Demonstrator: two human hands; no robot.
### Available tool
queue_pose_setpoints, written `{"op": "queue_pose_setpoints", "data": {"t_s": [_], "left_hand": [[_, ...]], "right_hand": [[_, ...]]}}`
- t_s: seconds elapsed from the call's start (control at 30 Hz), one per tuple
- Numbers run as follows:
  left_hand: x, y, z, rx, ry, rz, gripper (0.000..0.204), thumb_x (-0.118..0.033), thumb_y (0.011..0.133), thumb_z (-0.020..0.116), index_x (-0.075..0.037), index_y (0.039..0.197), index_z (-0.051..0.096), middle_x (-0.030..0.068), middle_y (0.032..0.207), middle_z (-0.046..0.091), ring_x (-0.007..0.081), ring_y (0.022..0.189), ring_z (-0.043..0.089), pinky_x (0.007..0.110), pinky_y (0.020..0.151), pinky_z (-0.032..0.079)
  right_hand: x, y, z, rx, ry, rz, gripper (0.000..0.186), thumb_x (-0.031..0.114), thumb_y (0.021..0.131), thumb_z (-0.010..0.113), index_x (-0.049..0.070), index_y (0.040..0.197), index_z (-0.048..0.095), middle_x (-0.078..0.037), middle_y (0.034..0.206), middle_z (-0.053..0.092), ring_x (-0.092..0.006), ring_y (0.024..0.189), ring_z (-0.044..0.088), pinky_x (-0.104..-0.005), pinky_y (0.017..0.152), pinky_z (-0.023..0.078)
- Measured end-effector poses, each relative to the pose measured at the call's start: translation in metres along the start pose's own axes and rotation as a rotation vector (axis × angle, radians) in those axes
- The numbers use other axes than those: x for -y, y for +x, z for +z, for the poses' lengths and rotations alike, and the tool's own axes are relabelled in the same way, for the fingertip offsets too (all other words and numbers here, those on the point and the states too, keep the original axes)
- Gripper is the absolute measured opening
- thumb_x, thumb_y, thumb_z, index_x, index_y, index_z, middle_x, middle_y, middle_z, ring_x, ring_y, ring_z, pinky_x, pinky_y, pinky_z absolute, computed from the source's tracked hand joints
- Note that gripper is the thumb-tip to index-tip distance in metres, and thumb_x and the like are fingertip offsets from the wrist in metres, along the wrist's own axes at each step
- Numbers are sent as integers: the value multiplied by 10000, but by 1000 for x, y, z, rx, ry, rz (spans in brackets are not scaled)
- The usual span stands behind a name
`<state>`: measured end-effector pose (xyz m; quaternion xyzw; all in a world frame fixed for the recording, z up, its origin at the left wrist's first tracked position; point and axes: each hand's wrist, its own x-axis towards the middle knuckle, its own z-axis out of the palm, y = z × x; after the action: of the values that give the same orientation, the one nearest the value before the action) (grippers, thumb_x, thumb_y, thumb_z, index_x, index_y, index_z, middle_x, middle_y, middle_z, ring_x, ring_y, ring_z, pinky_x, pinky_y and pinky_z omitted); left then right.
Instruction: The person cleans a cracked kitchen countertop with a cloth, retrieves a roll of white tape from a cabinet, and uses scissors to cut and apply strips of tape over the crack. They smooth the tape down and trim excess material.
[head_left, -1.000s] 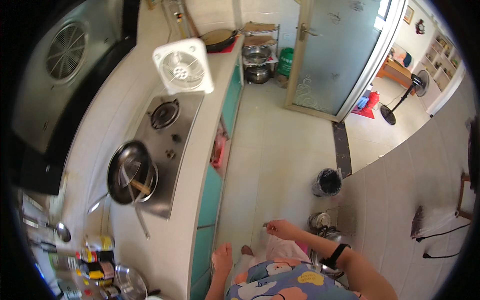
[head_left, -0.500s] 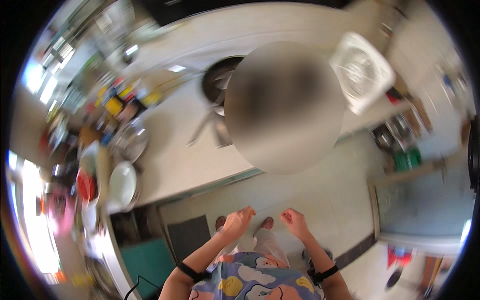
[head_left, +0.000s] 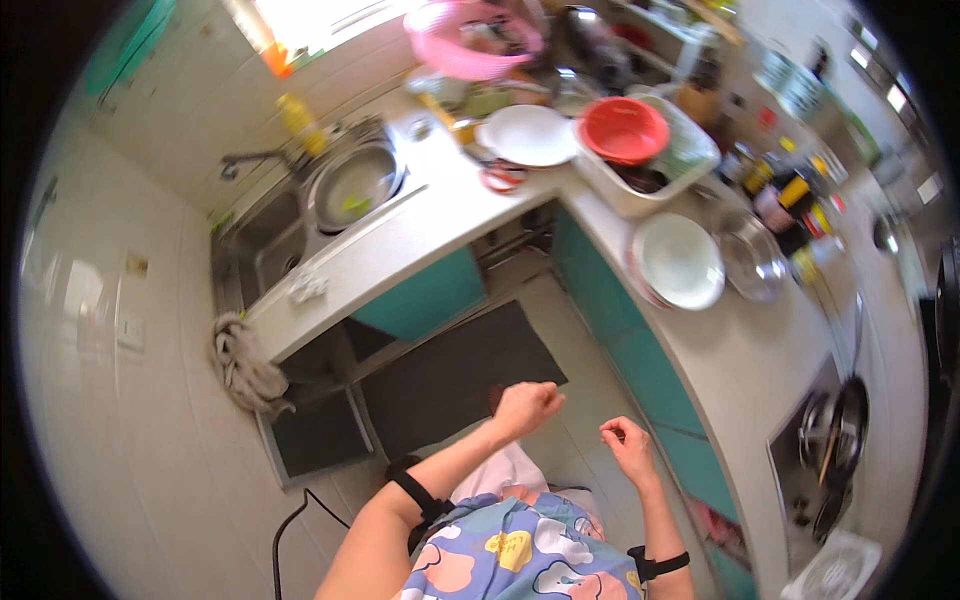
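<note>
My left hand (head_left: pixel 528 409) is curled into a loose fist in front of my body, over the dark floor mat (head_left: pixel 455 380). To its right my right hand (head_left: pixel 629 450) is held up with its fingers bent in, over the pale floor beside the teal cabinets (head_left: pixel 645 370). Nothing shows in either hand, and neither touches the counter. Each forearm wears a black strap. The sink (head_left: pixel 268 235) lies ahead to the left, with a metal basin (head_left: pixel 365 180) at its right side holding some green bits.
The L-shaped counter (head_left: pixel 760 345) carries a white plate (head_left: pixel 530 135), a white tub (head_left: pixel 625 200) with a red bowl (head_left: pixel 625 122), pale bowls (head_left: pixel 680 262), a clear bowl (head_left: pixel 755 260) and several bottles (head_left: pixel 785 200). A pan (head_left: pixel 850 425) sits right; a towel (head_left: pixel 240 365) hangs left.
My view has swung left, from the stove-side counter to the sink corner. Both hands remain curled in front of me, with the mat and sink now ahead.
</note>
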<state>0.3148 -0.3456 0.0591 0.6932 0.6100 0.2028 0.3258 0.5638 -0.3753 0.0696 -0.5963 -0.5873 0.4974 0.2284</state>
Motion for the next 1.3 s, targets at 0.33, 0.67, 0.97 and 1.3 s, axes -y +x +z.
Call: {"op": "queue_pose_setpoints", "data": {"t_s": [0.33,0.67,0.97,1.3], "left_hand": [[273,-3,-221,-683,314,-408,271,-2,780,646,-53,1045,628,133,1135,588,333,1126,535,425,996,447],[339,2,-278,-767,368,-555,350,31,764,624,5,1113,605,158,1251,541,365,1211,481,445,1045,402],[306,95,-271,-535,381,-412,487,58,776,617,7,1258,566,166,1392,519,354,1299,474,441,1078,399],[312,131,-271,-338,442,-496,557,-23,891,589,-53,1435,474,84,1533,429,253,1421,396,587,1146,276]], "right_hand": [[135,166,146,470,-144,-153,103,87,883,654,19,961,665,-92,887,674,-189,760,648,-314,706,520],[181,273,170,675,-264,-174,151,117,886,627,6,981,668,-138,942,688,-274,878,680,-351,799,535],[259,521,238,243,-301,-721,254,63,853,661,34,1106,662,-164,1092,689,-343,1013,658,-399,880,522],[339,747,329,-5,-617,-888,399,96,859,662,25,1248,604,-220,1309,591,-381,1231,555,-427,1066,438]]}}
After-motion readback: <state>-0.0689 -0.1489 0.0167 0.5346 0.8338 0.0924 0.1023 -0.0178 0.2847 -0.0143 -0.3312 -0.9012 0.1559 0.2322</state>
